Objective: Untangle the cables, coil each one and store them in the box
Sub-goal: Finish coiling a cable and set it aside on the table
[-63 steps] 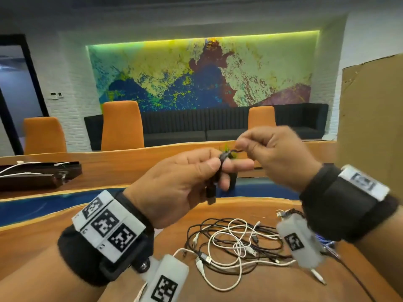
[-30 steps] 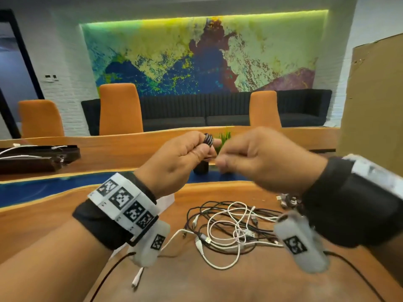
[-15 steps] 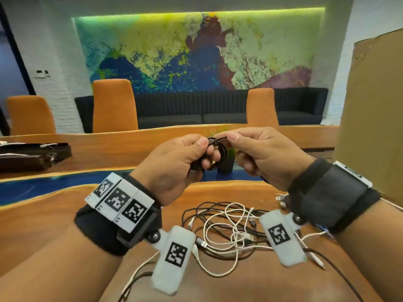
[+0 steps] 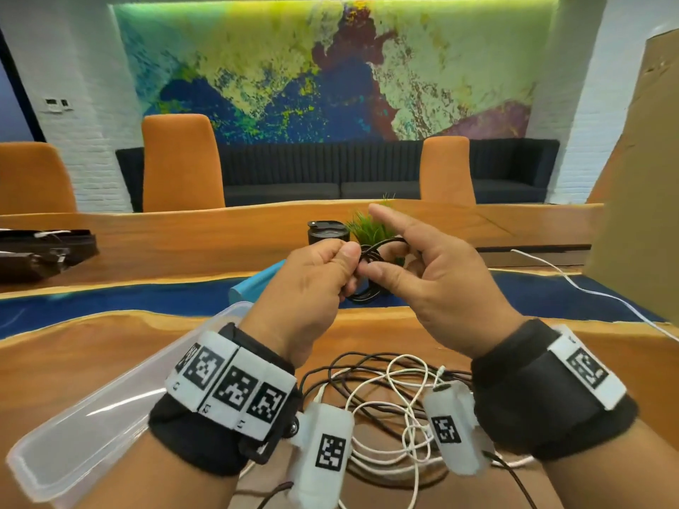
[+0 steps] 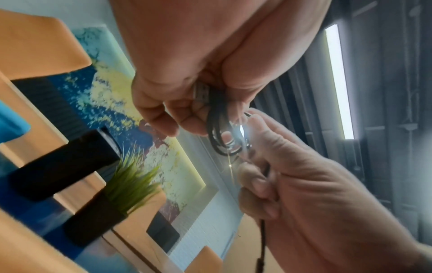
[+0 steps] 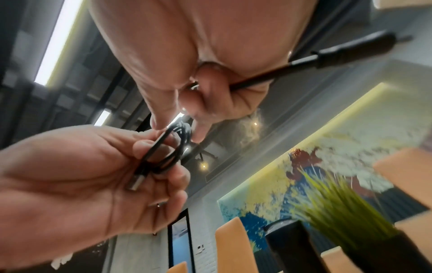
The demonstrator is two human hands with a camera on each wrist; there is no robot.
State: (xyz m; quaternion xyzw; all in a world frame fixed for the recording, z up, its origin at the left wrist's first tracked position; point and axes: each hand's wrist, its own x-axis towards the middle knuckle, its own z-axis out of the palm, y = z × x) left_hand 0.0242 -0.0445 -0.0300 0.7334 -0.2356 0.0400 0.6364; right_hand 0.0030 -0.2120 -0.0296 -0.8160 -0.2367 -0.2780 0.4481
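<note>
A black cable (image 4: pixel 370 284), wound into a small coil, hangs between both hands above the table. My left hand (image 4: pixel 349 268) pinches the coil (image 5: pixel 218 133) with its USB plug (image 5: pixel 201 92) against the palm. My right hand (image 4: pixel 389 262) touches the coil with its thumb. Its index finger (image 4: pixel 389 218) points straight out, and its curled lower fingers (image 6: pixel 236 96) hold the cable's tail, whose plug end (image 6: pixel 350 48) sticks out behind. A tangle of black and white cables (image 4: pixel 389 394) lies on the wooden table below my wrists. A clear plastic box (image 4: pixel 92 409) sits at the near left.
A tall cardboard sheet (image 4: pixel 639 178) stands at the right. A black cup (image 4: pixel 325 233) and a small green plant (image 4: pixel 367 229) stand behind the hands. A blue object (image 4: pixel 253 284) lies beyond the box. A white cable (image 4: pixel 588 288) runs across the right.
The right index finger has lifted off the coil and straightened. Both hands have shifted slightly right, and the clear box has come into view at the left.
</note>
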